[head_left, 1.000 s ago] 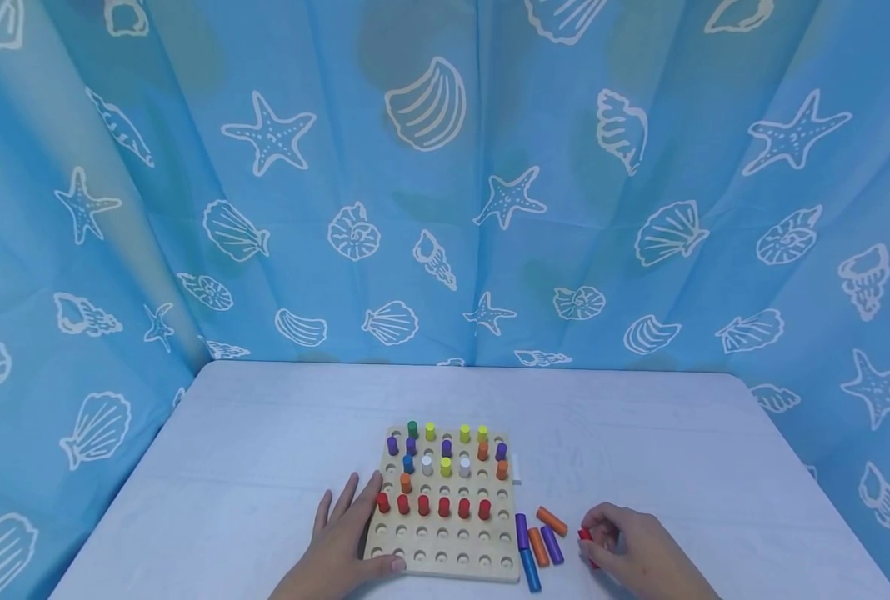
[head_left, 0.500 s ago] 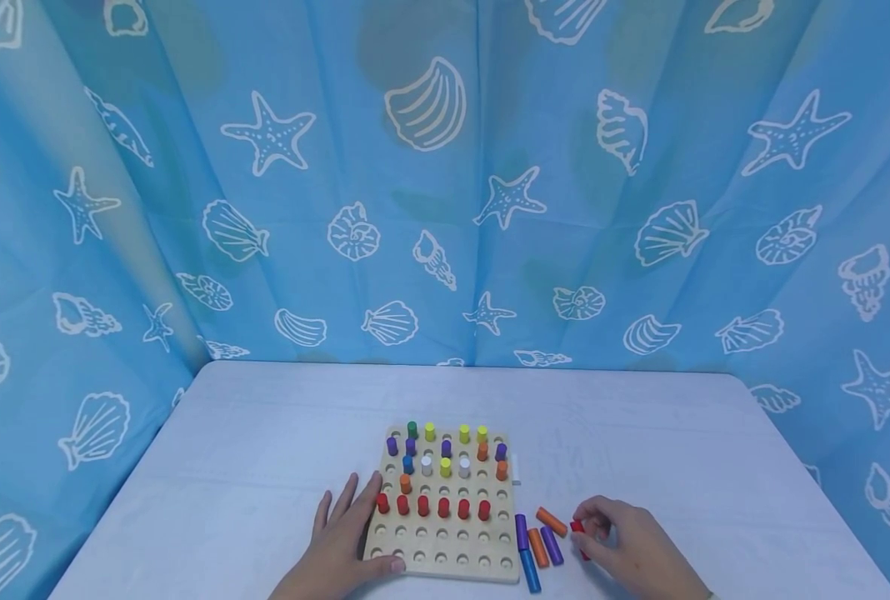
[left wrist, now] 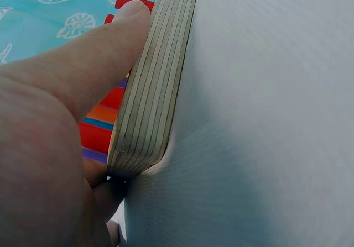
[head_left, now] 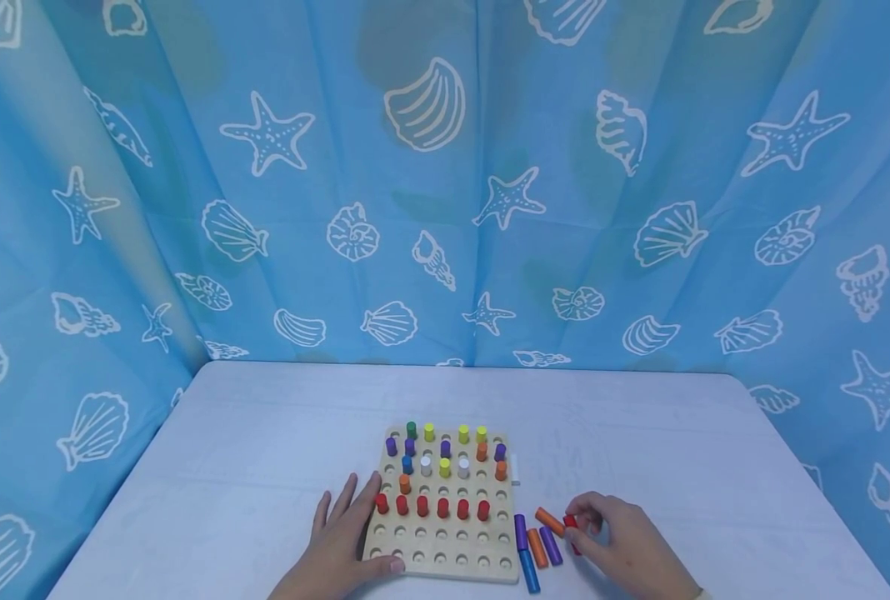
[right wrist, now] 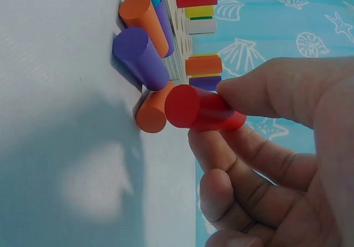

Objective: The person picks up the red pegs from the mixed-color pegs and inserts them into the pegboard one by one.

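Note:
My right hand (head_left: 625, 540) pinches a red peg (right wrist: 191, 108) between thumb and fingers, just right of the loose pegs. In the right wrist view, the peg's round end faces the camera and overlaps an orange peg (right wrist: 153, 111) behind it. A wooden pegboard (head_left: 451, 568) lies flat on the table. My left hand (head_left: 336, 546) rests at its front left corner, the fingers spread along the left side and the thumb over the front edge. Red pegs (head_left: 442, 507) stand in one row of the board. Behind them stand purple, orange, yellow, white, blue and green pegs.
Beside the board's right edge lie loose pegs: a blue peg (head_left: 530, 572), two purple and two orange. A small white piece (head_left: 516, 470) sticks out at the board's right side. A blue shell-patterned curtain (head_left: 385, 183) hangs behind the white table (head_left: 280, 408).
My right hand has moved left with the red peg, from beyond the loose pegs to close by the tilted orange one. My left hand and the board have stayed in place.

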### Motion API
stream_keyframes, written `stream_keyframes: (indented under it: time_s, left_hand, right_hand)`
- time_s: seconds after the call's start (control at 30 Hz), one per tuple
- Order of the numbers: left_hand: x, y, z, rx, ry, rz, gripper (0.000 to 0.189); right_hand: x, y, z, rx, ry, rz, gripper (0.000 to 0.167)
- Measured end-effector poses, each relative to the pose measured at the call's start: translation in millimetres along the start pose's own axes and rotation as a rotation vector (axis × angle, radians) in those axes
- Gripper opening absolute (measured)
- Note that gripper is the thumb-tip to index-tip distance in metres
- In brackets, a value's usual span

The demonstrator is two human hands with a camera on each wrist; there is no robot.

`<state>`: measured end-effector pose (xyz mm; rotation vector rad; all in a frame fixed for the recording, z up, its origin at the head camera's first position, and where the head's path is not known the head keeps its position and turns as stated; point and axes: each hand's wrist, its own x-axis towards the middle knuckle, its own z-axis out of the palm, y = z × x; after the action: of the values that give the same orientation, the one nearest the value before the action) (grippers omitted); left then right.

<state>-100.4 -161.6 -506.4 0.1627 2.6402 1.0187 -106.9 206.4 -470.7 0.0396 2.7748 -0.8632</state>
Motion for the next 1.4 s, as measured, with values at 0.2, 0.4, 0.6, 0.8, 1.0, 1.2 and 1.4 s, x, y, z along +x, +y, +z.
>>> stream_keyframes:
  time_s: [0.2, 0.4, 0.6, 0.8, 1.0, 1.2, 1.4]
  left_hand:
    - [-0.8, -0.4, 0.1, -0.011, 0.004, 0.011, 0.122]
    - [-0.4, -1.8, 0.8, -0.015, 0.005, 0.022, 0.122]
    - [-0.5, -2.1, 0.5, -0.022, -0.001, 0.014, 0.123]
    - [-0.2, -1.8, 0.9, -0.015, -0.001, 0.01, 0.123]
    - [-0.8, -1.0, 0.4, -0.016, -0.001, 0.012, 0.122]
    - [-1.0, -1.1, 0.5, -0.012, 0.002, 0.021, 0.122]
    - [0.1, -2.4, 1.3, -0.006, 0.007, 0.02, 0.122]
  right_hand:
    - [0.4, -1.6, 1.1, 0.005, 0.001, -0.011, 0.019]
    - [1.8, -4.1, 3.8, -0.001, 0.02, -0.028, 0.02]
    - [2.1, -7.4, 5.7, -0.012, 0.045, -0.056, 0.02]
    - [2.5, -9.1, 7.0, -0.037, 0.067, -0.09, 0.021]
    - [1.1, -12.6, 7.0, -0.038, 0.088, -0.118, 0.023]
    - [1.4, -15.6, 8.9, -0.037, 0.101, -0.121, 0.022]
    - [0.8, -18.4, 8.8, -0.049, 0.115, -0.15, 0.019]
